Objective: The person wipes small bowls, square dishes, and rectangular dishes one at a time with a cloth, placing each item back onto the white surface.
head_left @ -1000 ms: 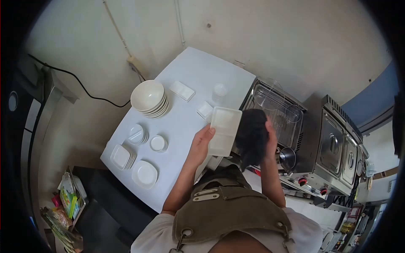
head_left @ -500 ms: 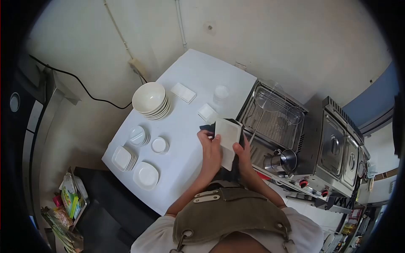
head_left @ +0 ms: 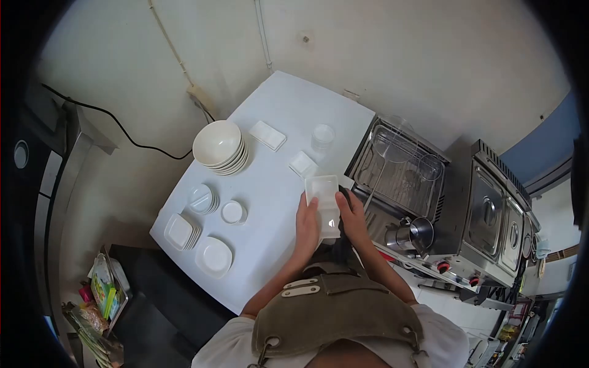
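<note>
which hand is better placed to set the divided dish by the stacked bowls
Left, probably: the left hand grips the divided dish on the side nearer the bowls; dark cloth lies against the right.

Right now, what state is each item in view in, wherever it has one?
Divided dish: face up, in both hands
Left hand: closed on dish
Right hand: closed on dish
Black cloth: bunched at dish's side
Large bowls: stacked, upright
Square dishes: stacked
Plate near table edge: face up
Metal lids: on
</note>
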Available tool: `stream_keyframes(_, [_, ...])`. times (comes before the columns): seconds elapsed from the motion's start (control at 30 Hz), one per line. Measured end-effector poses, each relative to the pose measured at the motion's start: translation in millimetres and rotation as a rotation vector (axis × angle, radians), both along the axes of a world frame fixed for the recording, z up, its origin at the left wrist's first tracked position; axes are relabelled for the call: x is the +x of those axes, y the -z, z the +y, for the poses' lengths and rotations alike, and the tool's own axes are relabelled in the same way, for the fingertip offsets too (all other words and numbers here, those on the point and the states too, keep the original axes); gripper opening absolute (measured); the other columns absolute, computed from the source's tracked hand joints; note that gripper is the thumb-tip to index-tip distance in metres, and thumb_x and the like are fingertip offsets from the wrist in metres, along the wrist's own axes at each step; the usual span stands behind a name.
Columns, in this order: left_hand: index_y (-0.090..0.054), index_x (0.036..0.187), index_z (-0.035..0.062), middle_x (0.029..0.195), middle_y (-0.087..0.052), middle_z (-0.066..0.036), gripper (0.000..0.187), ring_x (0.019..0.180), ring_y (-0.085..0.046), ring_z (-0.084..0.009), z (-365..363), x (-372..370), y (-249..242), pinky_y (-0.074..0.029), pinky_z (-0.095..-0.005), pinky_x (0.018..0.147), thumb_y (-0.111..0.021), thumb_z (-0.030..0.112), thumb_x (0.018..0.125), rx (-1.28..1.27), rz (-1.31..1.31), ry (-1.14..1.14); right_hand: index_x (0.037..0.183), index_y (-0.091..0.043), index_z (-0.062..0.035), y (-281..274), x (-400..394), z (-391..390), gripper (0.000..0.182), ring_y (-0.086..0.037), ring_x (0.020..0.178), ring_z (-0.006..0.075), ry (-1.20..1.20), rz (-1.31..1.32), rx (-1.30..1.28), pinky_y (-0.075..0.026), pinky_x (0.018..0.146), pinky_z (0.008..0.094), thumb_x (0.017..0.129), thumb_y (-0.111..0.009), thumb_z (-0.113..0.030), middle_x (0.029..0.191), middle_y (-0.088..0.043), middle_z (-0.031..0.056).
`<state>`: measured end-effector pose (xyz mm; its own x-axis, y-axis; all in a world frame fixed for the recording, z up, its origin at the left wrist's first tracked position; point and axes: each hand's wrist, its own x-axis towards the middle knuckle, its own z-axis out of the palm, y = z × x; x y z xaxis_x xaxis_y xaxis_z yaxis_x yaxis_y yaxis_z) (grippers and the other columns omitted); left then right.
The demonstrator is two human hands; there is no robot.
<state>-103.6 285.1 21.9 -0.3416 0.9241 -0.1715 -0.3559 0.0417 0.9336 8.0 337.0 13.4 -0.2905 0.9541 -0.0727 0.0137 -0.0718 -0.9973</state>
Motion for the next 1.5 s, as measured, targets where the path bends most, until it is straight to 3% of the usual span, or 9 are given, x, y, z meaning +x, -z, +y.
stream_keyframes(0.1, [-0.043,0.127,0.0031,0.108,-0.056,-0.009,0.043,0.096,-0.056,-0.0175,10.6,2.3,30.8,-0.046,-0.0317,0.083,-0.037,0.034,0.098,-0.076,-0.243,-0.077,0.109,-0.058,0.0,22.2,-3.9,5.3,0.038,-0.052,0.074,0.0076,0.073,0.013,-0.066,-0.043,0.068,0.0218,0.092,-0.058,-0.034,0.084,-0.06,0.0003])
stream_keyframes(0.3, [-0.045,0.122,0.003,0.108,-0.053,-0.009,0.041,0.099,-0.054,-0.019,21.3,5.2,73.3,-0.045,-0.0326,0.086,-0.036,0.036,0.098,-0.133,-0.448,-0.202,0.117,-0.053,0.0,68.5,-5.7,-19.8,0.041,-0.055,0.091,0.0138,0.249,0.038,-0.163,-0.044,0.081,0.0272,0.094,-0.055,-0.033,0.101,-0.06,0.0064])
stream_keyframes(0.5, [-0.039,0.126,0.0021,0.12,-0.05,-0.012,0.041,0.106,-0.052,-0.0199,33.8,15.1,92.4,-0.044,-0.0316,0.088,-0.035,0.034,0.1,-0.144,-0.229,-0.08,0.114,-0.05,0.0022,86.3,27.0,-5.4,0.041,-0.06,0.094,0.0382,0.139,-0.333,0.176,-0.045,0.083,0.0396,0.095,-0.05,-0.034,0.099,-0.06,0.0267])
stream_keyframes(0.6, [-0.038,0.125,0.0017,0.114,-0.055,-0.013,0.038,0.104,-0.055,-0.0195,44.4,4.5,88.4,-0.045,-0.0302,0.087,-0.043,0.029,0.098,-0.153,-0.095,0.113,0.111,-0.052,0.0016,59.9,37.5,-0.2,0.04,-0.061,0.088,0.0426,0.175,-0.439,0.163,-0.047,0.076,0.0419,0.094,-0.051,-0.034,0.091,-0.061,0.0273])
stream_keyframes(0.8, [-0.039,0.119,0.0031,0.105,-0.061,-0.014,0.042,0.096,-0.061,-0.0193,46.5,-19.0,100.4,-0.051,-0.0327,0.08,-0.061,0.023,0.09,-0.188,-0.077,0.391,0.102,-0.057,0.0007,56.5,53.4,-3.6,0.037,-0.061,0.081,0.0425,0.257,-0.649,0.212,-0.048,0.07,0.042,0.093,-0.053,-0.035,0.083,-0.063,0.0243])
stream_keyframes(1.0, [-0.042,0.114,0.0022,0.093,-0.063,-0.01,0.042,0.081,-0.062,-0.0153,73.8,-54.1,100.4,-0.051,-0.0285,0.075,-0.066,0.023,0.086,-0.142,0.023,-0.052,0.102,-0.058,0.0017,70.6,92.6,0.7,0.04,-0.06,0.09,0.0427,0.384,-0.601,0.149,-0.046,0.077,0.0414,0.093,-0.052,-0.037,0.091,-0.062,0.0265])
stream_keyframes(1.07, [-0.042,0.114,0.0008,0.09,-0.063,-0.01,0.044,0.078,-0.061,-0.0148,90.9,-70.5,101.0,-0.052,-0.0272,0.073,-0.068,0.022,0.085,-0.15,0.094,-0.073,0.101,-0.058,0.0024,78.8,103.4,-0.5,0.041,-0.061,0.09,0.0415,0.39,-0.529,0.172,-0.046,0.077,0.0407,0.093,-0.051,-0.037,0.091,-0.063,0.0254])
stream_keyframes(1.1, [-0.042,0.113,-0.0007,0.087,-0.063,-0.01,0.046,0.076,-0.061,-0.0142,97.6,-76.4,103.0,-0.052,-0.026,0.07,-0.069,0.022,0.084,-0.156,0.165,-0.092,0.105,-0.058,0.0035,83.1,108.5,-2.7,0.04,-0.063,0.088,0.0313,0.369,-0.556,0.084,-0.046,0.079,0.0356,0.094,-0.052,-0.035,0.094,-0.064,0.0214])
stream_keyframes(1.5, [-0.043,0.112,-0.006,0.085,-0.06,-0.015,0.052,0.073,-0.063,-0.0174,121.8,-78.9,118.1,-0.057,-0.0278,0.061,-0.075,0.017,0.078,-0.208,0.13,-0.099,0.104,-0.058,0.0017,88.6,85.0,-22.2,0.04,-0.061,0.089,0.0389,0.249,-0.518,0.033,-0.046,0.078,0.039,0.093,-0.052,-0.037,0.093,-0.063,0.0235])
